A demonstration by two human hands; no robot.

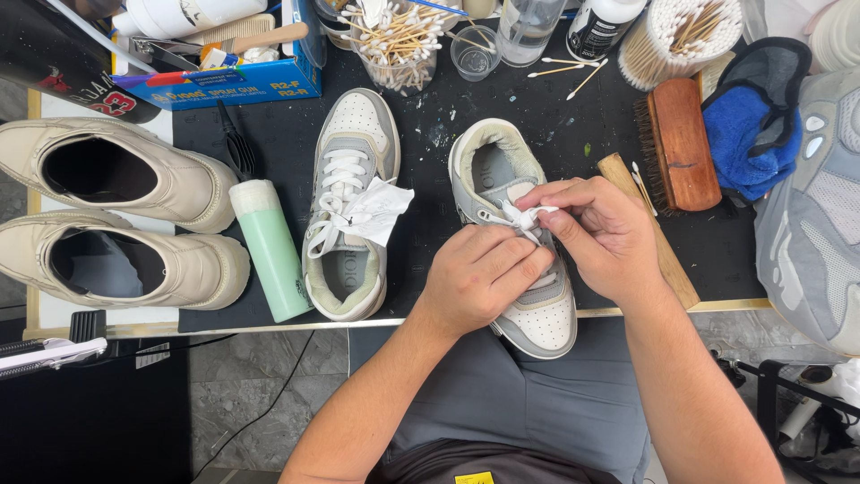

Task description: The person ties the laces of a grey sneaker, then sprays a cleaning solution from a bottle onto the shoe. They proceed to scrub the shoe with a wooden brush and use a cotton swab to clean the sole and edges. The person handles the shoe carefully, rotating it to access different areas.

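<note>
On black mat, held sneaker (520, 260) points toe toward the person.

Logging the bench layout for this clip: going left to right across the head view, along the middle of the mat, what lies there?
Cream shoes → green bottle → laced grey-and-white sneaker → left hand → right hand → wooden brush → blue cloth → grey sneaker.

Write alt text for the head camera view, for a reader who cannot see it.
A person's left hand and right hand work the white laces of a grey and white sneaker on a black mat. Its partner sneaker lies to the left with a crumpled white wipe on it, beside a green bottle.
</note>
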